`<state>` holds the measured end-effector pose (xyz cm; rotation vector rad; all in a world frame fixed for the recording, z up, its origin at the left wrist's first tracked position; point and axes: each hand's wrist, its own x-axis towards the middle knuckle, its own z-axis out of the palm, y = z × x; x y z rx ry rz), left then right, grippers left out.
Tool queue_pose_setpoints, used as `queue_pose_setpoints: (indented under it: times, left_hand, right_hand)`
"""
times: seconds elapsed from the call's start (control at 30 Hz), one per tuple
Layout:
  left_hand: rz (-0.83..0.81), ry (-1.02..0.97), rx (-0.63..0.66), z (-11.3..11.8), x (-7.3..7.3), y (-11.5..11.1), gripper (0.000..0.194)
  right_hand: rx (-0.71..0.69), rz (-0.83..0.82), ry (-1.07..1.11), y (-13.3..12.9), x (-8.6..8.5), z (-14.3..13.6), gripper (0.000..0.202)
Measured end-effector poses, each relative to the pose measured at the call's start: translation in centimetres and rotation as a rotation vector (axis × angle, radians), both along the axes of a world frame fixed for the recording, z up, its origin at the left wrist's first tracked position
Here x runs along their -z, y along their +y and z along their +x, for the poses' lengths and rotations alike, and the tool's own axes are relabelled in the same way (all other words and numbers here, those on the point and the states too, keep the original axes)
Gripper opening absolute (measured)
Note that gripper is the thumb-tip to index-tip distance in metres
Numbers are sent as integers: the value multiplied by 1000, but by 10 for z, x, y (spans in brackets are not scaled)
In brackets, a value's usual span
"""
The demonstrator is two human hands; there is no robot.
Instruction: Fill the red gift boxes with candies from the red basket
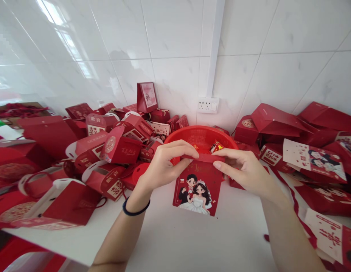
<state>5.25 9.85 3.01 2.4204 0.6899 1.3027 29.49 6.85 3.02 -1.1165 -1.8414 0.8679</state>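
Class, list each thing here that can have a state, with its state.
Couple-print box: pinched by its top edge
Left hand: pinching the edge's left end
Right hand: pinching the right end
Basket: holding shiny wrapped pieces
Box by wall: upright
Boxes either side: heaped, jumbled
Wall socket: nothing plugged in
Switch: too small to tell
Wristband: worn

Room over tabletop (198, 241) nearside of held box (197, 190); basket (189, 135) blocks behind, boxes (123, 150) both sides.
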Motion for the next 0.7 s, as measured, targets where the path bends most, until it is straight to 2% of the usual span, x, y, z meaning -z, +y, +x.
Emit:
queue_pose_setpoints:
  times: [0.13,0.23,0.27,0.37,0.6,0.7]
  left_hand:
    - [-41,22,26,-4,-2,-2,14]
    - [-159,8,23,-6,-3,-3,32]
    - [-206,1,22,-5,-2,-3,32]
    - [-326,-51,29,-1,-1,-2,23]
    - [-674,-285,80,9,-1,-2,17]
    - [-744,-323,78,10,-2,-3,18]
  right_hand:
    - [32,36,101,-1,-1,1,21]
    - [103,90,168,-2,-1,4,15]
    - [119,107,183,-2,0,5,13]
    - [135,133,200,-1,2,5,12]
    - [165,163,247,5,9,0,13]
    - [174,196,261,4,7,-2,12]
